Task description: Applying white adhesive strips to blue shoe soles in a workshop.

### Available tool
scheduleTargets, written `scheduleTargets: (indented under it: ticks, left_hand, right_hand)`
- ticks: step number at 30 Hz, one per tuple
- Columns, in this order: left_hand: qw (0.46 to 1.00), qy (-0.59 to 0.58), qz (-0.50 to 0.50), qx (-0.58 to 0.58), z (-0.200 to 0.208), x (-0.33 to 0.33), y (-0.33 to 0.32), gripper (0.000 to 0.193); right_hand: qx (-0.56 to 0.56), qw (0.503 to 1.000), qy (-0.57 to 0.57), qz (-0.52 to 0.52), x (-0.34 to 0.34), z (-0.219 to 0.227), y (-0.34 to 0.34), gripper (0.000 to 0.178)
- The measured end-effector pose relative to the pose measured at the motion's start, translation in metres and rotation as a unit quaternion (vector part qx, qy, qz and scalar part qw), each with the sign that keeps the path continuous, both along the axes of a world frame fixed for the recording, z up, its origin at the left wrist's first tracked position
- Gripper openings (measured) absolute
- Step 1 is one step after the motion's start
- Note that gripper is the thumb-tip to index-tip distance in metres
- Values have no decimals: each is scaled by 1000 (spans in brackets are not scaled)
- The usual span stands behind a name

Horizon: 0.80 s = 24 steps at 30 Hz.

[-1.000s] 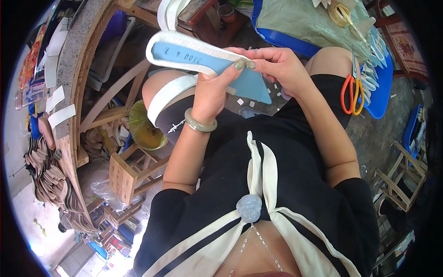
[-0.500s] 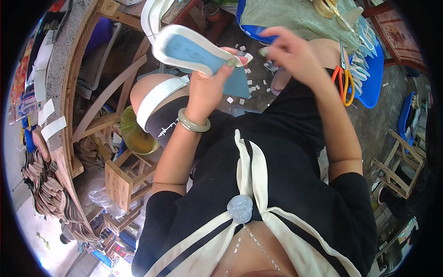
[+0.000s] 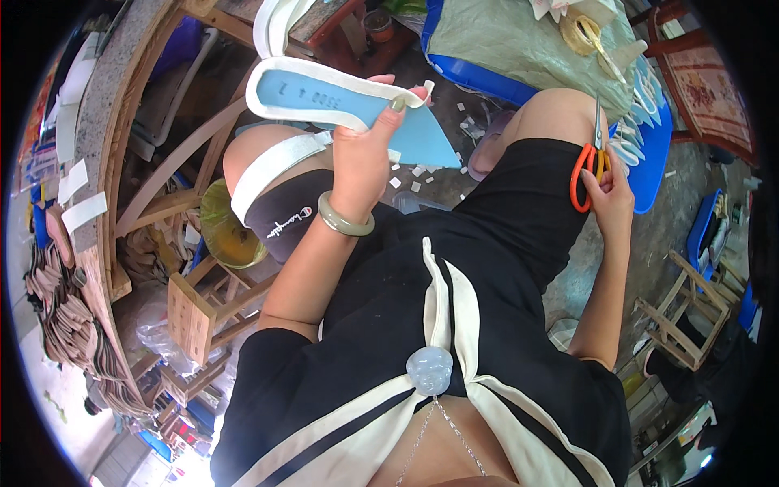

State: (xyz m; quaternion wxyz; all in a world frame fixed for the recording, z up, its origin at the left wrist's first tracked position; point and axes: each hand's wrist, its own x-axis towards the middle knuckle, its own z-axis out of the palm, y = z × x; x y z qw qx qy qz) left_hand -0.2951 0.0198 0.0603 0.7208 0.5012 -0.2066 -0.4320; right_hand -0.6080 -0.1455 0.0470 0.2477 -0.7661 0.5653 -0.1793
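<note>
My left hand [image 3: 363, 158] is closed around a blue shoe insole [image 3: 302, 91] with a white strip along its edge, held over my left knee. A pointed blue flap [image 3: 430, 138] hangs out beyond my fingers, and the strip's loose end curls up by my fingertips. At my right knee, my right hand [image 3: 614, 201] grips the handles of a pair of scissors [image 3: 579, 183], one red-orange and one yellow. Their blades point away from me and look together. A white band [image 3: 272, 166] lies across my left thigh.
White strips [image 3: 272, 24] hang beyond the insole. Small white scraps [image 3: 418, 170] litter the floor. At the far right, a blue tray [image 3: 653, 174] holds pale cut pieces beside a greenish sack [image 3: 495, 49]. A stone-topped bench [image 3: 97, 146] and a wooden stool [image 3: 191, 316] stand left.
My right hand has left the space beside the insole, moved right and towards me, and taken hold of the scissors by my right knee. My left hand still holds the insole, now slightly lower.
</note>
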Motion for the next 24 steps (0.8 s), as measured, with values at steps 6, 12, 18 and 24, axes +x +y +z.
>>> scheduleTargets:
  ticks: [6, 12, 18, 24]
  left_hand:
    - [944, -306, 108, -52, 4, -9, 2, 16]
    - [815, -548, 183, -52, 8, 0, 10, 16]
    - [795, -565, 193, -109, -4, 0, 17, 43]
    - [767, -611, 151, -123, -7, -1, 23, 44]
  right_hand:
    - [108, 937, -321, 83, 29, 16, 30, 70]
    - [395, 763, -437, 266, 92, -1, 87, 103]
    - [197, 867, -223, 400, 124, -3, 95, 105]
    - [122, 888, -219, 385, 131, 13, 94, 94]
